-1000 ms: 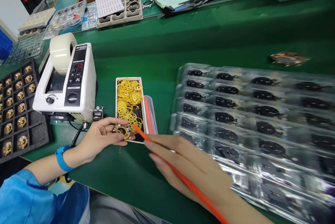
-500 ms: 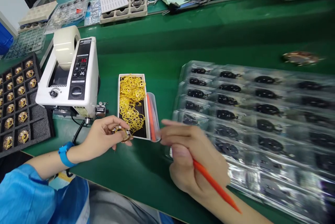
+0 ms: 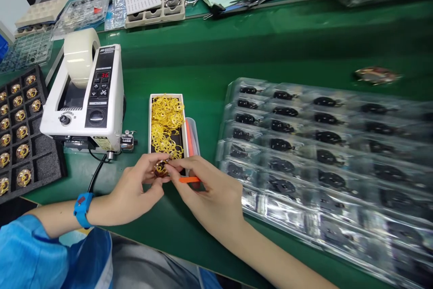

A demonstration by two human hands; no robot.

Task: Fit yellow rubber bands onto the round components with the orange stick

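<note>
My left hand (image 3: 133,190) is closed, its fingertips gripping a small round gold-coloured part (image 3: 161,168) by the edge. My right hand (image 3: 209,194) meets it there, thumb and index fingertips at the part's right side. An orange pointed stick (image 3: 189,180) is tucked in the right hand, with just a short piece showing below the fingers. Right behind both hands is a white box (image 3: 150,122) holding a heap of thin yellow rings (image 3: 167,115). The fingers partly cover the part and the box's near end.
A white tape dispenser (image 3: 113,113) stands left, beside a black foam tray (image 3: 47,167) of round gold parts. Beside the box lies a clear case (image 3: 193,129). Clear plastic trays (image 3: 277,210) with black parts fill the right. Another round part (image 3: 377,75) lies behind them.
My right hand has moved left from beside the trays to the round part, and the orange stick has turned in it. My left hand still holds the part. The view has shifted slightly.
</note>
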